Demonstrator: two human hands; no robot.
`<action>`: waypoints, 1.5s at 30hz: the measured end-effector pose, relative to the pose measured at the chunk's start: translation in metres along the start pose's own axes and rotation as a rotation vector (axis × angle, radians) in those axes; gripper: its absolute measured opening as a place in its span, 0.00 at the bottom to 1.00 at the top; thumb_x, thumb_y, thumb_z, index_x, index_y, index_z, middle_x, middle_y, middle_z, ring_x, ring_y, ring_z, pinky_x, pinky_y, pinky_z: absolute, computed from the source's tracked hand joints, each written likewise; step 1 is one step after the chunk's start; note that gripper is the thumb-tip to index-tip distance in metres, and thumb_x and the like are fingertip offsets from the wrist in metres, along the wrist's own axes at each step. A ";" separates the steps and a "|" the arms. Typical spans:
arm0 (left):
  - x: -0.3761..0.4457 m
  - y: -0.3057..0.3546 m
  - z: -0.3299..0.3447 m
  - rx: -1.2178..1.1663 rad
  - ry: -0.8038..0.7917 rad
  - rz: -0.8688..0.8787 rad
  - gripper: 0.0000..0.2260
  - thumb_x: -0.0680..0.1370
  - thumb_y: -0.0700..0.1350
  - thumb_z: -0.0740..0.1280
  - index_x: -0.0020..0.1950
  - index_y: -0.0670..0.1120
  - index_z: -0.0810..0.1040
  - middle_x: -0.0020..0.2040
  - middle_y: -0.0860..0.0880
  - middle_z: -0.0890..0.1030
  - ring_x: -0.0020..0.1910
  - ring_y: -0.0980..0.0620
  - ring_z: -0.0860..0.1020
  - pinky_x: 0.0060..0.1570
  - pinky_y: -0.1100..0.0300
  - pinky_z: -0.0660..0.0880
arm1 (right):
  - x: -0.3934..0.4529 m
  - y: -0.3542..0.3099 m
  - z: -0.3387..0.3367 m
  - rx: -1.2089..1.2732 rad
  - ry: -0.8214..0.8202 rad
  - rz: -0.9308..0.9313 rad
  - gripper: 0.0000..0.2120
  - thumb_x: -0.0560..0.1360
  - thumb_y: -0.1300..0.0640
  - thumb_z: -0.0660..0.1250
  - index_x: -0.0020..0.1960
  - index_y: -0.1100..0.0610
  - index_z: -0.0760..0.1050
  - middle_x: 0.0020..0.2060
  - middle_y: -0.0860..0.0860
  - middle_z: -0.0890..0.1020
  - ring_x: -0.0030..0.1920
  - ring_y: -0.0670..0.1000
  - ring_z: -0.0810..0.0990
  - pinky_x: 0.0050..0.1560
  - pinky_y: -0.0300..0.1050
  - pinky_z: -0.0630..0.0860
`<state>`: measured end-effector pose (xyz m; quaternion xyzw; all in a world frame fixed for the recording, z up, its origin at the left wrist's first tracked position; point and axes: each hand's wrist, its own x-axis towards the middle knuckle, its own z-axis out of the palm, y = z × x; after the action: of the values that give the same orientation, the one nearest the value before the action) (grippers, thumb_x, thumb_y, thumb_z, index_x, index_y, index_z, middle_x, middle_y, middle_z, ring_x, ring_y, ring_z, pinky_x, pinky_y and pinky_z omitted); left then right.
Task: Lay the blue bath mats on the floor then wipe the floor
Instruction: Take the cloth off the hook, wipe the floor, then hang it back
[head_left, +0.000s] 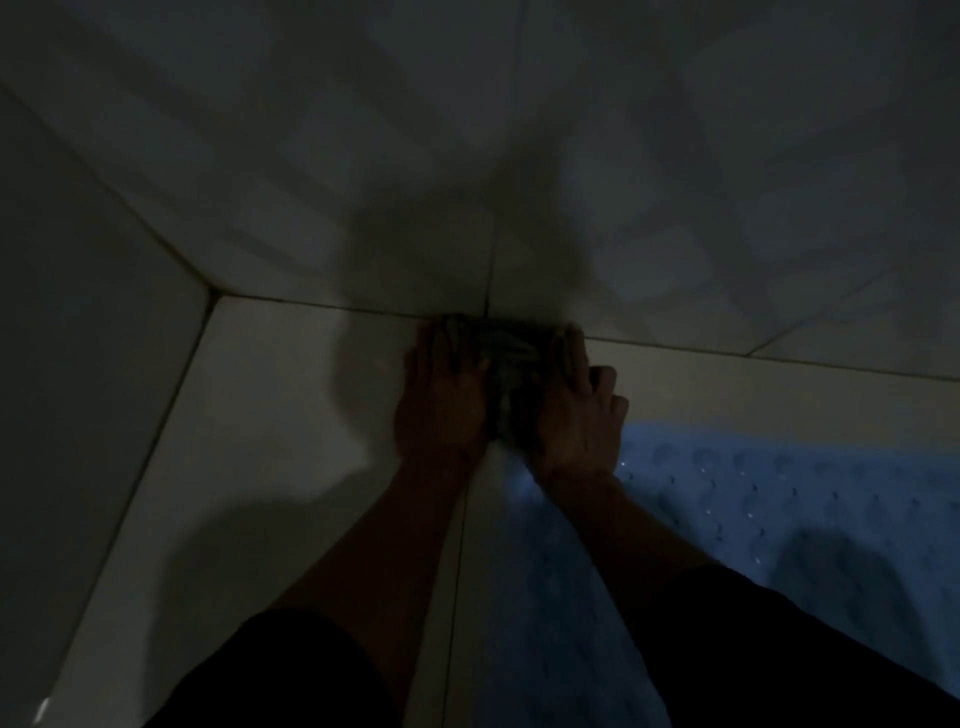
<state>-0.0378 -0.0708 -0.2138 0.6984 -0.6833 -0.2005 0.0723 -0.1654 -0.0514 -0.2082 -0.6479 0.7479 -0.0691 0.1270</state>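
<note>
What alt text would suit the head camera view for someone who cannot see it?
In dim light, a person's left hand and right hand press a dark cloth flat onto the pale tiled floor where it meets the wall. A blue bath mat lies just right of the hands.

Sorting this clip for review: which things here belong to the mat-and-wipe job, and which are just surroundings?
Job:
blue bath mat, lying on the floor
cloth, pressed to the floor by the left hand and right hand

Surroundings:
tiled wall
</note>
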 end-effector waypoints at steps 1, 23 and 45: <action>0.000 0.004 0.001 0.024 0.060 0.018 0.26 0.84 0.49 0.54 0.80 0.40 0.57 0.79 0.38 0.61 0.78 0.40 0.61 0.75 0.47 0.63 | -0.001 0.002 -0.003 -0.025 -0.012 0.009 0.37 0.79 0.54 0.61 0.81 0.51 0.44 0.81 0.50 0.46 0.63 0.59 0.63 0.55 0.52 0.64; -0.010 0.092 0.026 -0.162 -0.050 -0.040 0.29 0.86 0.52 0.53 0.82 0.48 0.41 0.82 0.46 0.42 0.81 0.45 0.45 0.79 0.47 0.47 | 0.008 0.087 -0.033 0.161 -0.019 0.114 0.30 0.83 0.56 0.55 0.81 0.48 0.46 0.80 0.45 0.50 0.73 0.55 0.61 0.60 0.52 0.71; -0.007 0.138 0.042 0.044 0.072 -0.046 0.18 0.84 0.51 0.54 0.70 0.43 0.69 0.60 0.40 0.72 0.59 0.40 0.68 0.52 0.48 0.69 | 0.014 0.145 -0.045 0.094 -0.073 0.021 0.28 0.85 0.48 0.49 0.81 0.56 0.48 0.73 0.61 0.65 0.67 0.62 0.69 0.62 0.53 0.67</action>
<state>-0.1813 -0.0646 -0.1996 0.7222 -0.6681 -0.1617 0.0769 -0.3180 -0.0458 -0.2053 -0.6356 0.7453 -0.0791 0.1854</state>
